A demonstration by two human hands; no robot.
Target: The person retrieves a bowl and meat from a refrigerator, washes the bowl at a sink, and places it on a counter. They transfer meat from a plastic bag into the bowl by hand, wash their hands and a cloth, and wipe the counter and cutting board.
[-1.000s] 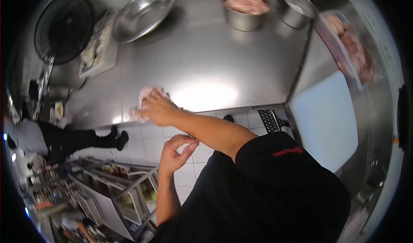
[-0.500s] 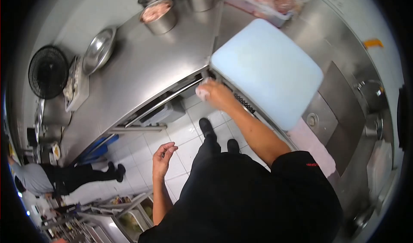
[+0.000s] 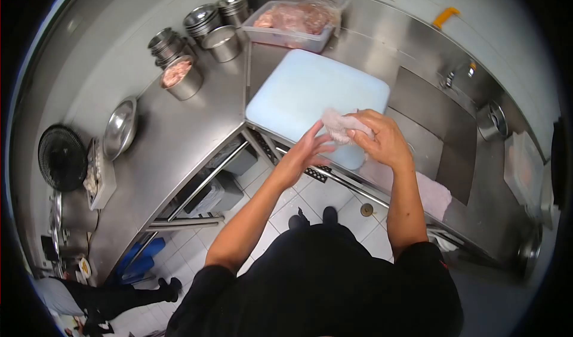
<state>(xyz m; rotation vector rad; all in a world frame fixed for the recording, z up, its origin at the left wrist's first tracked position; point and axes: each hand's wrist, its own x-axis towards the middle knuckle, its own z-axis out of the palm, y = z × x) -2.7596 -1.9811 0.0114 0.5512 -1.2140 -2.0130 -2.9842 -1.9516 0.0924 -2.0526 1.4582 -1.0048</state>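
A crumpled pale pink cloth (image 3: 340, 127) is gripped in my right hand (image 3: 385, 139), with the thumb pressed on top of it. Close beside the cloth is my left hand (image 3: 303, 157), its fingers spread and holding nothing. Both hands overlap the near edge of a large light blue cutting board (image 3: 316, 86), whose bare surface faces up on the steel counter. Another pink towel (image 3: 434, 197) is draped along the counter's front edge, just right of the board.
A plastic tub (image 3: 286, 37) of bagged meat stands behind the board. On the left counter (image 3: 179, 131) are a pot of meat (image 3: 185, 85), stacked metal pots and a metal bowl (image 3: 120, 128). A sink (image 3: 418, 140) lies right of the board. Another person (image 3: 113, 301) stands far left.
My right hand has moved with the cloth from the counter corner to the board's near edge. My left hand has risen from low beside my body to the cloth. The view has turned.
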